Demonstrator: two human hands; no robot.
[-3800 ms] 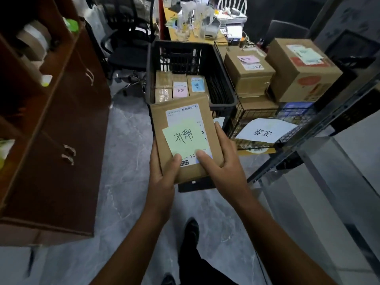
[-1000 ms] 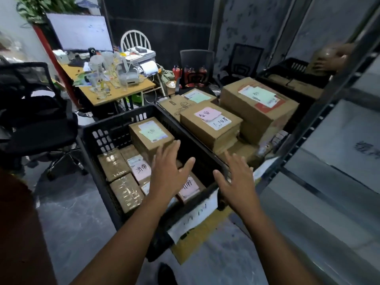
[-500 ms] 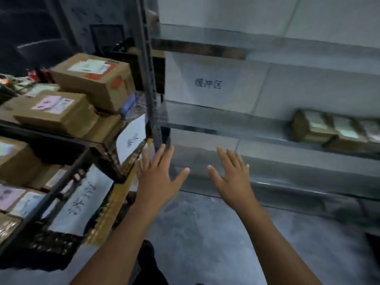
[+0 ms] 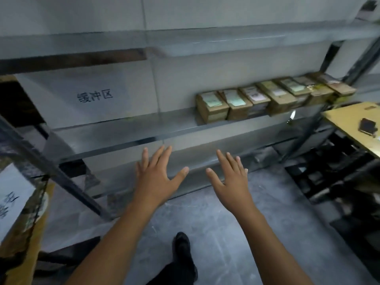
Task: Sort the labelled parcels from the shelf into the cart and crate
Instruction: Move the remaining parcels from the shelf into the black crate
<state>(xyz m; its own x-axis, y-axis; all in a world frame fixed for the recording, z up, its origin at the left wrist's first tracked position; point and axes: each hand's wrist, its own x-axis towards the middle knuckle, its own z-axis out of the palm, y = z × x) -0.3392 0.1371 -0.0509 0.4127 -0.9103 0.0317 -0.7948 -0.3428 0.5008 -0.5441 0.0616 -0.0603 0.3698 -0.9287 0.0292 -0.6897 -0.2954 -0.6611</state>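
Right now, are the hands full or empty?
Empty: left hand and right hand are spread, gripping nothing; the brown cardboard parcels sit apart on the grey metal shelf.

Blur and frame edges around the shelf (image 4: 123,138)

At the shelf's right end the parcels (image 4: 273,95) are smeared: their label writing is unreadable, and the farthest ones merge. Left of the shelf, a white sheet (image 4: 12,198) with dark writing is cut off by the frame edge. Right of the shelf, a surface (image 4: 347,118) runs out of frame, and the small dark thing (image 4: 368,125) on it cannot be identified.
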